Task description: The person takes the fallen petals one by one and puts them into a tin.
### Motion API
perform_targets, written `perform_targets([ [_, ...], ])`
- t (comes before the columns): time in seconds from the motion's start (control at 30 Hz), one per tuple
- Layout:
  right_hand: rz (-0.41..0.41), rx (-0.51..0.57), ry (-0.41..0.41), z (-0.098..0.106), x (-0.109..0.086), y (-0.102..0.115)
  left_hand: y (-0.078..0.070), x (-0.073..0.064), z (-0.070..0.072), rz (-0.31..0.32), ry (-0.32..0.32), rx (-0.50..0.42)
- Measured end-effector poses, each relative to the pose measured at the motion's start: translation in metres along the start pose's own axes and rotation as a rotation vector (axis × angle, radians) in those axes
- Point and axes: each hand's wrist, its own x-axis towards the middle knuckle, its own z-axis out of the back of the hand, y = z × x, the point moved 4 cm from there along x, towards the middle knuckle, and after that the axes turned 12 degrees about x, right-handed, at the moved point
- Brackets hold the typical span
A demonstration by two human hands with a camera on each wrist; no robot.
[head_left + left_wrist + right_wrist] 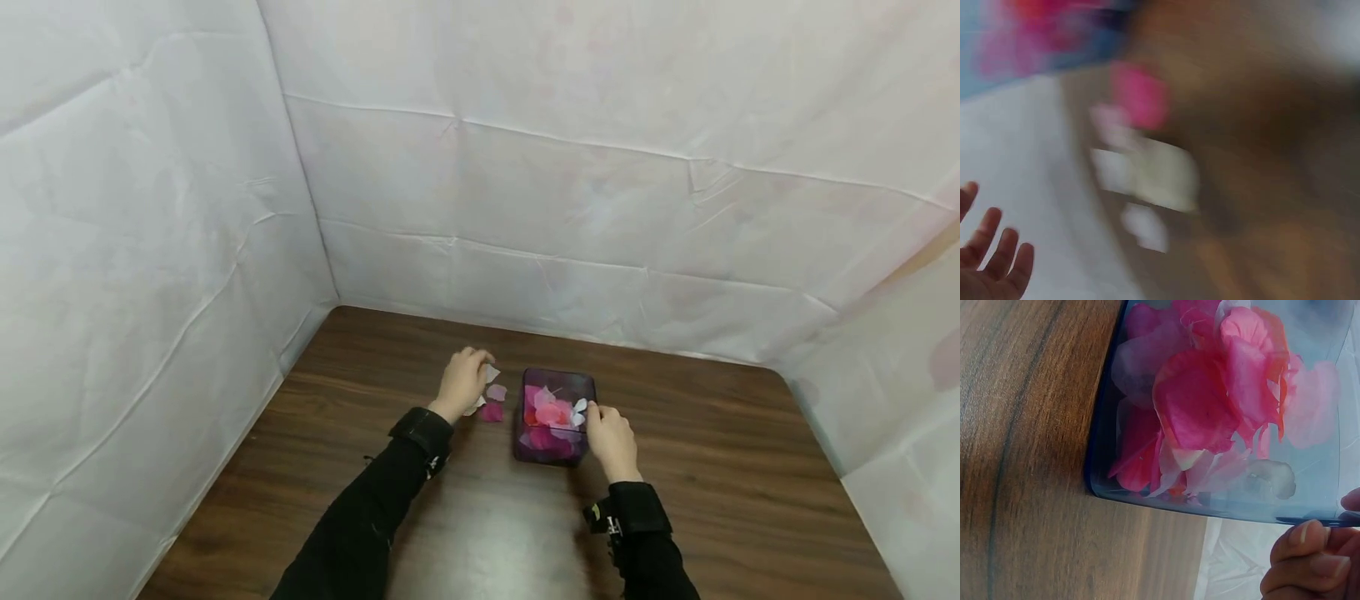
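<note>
A see-through purple-blue box (556, 456) stands on the table, partly filled with pink, red and white petals (1197, 406). My right hand (612, 439) pinches its right wall at the rim, thumb on one side and curled fingers (1313, 565) on the other. Left of the box lie several loose petals, among them a bright pink petal (492, 412), a pale pink petal (497, 392) and a cream petal (1166, 175). My left hand (463, 382) hovers beside them, its fingers (1000, 253) spread and holding nothing in the blurred left wrist view.
The dark wooden table (735, 467) meets a white cloth wall (525, 200) at the back, and another cloth wall (150, 275) runs along the left side. Black straps (423, 433) circle both wrists.
</note>
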Motion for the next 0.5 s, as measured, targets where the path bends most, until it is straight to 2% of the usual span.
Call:
perform_targets([
  [0.03,-0.002,0.000,0.002,0.001,-0.001,0.000,0.009,-0.005,-0.008,0.024,0.037,0.027],
  [0.13,-0.010,0.000,-0.003,0.003,-0.001,-0.001,0.026,-0.021,-0.032,0.025,0.138,0.136],
  [0.2,-0.005,0.001,-0.008,0.003,-0.001,-0.001,0.032,-0.028,-0.041,0.027,0.149,0.210],
  [0.27,0.001,0.002,-0.012,0.003,0.000,0.000,0.035,-0.032,-0.046,0.027,0.115,0.273],
  [0.33,0.006,0.002,-0.014,0.001,0.001,-0.001,0.037,-0.033,-0.047,0.034,0.068,0.298],
  [0.4,0.008,0.002,-0.013,0.000,0.002,-0.001,0.038,-0.033,-0.046,0.041,0.029,0.290],
  [0.5,0.001,0.000,-0.008,0.000,0.003,-0.003,0.038,-0.031,-0.041,0.059,-0.014,0.213],
])
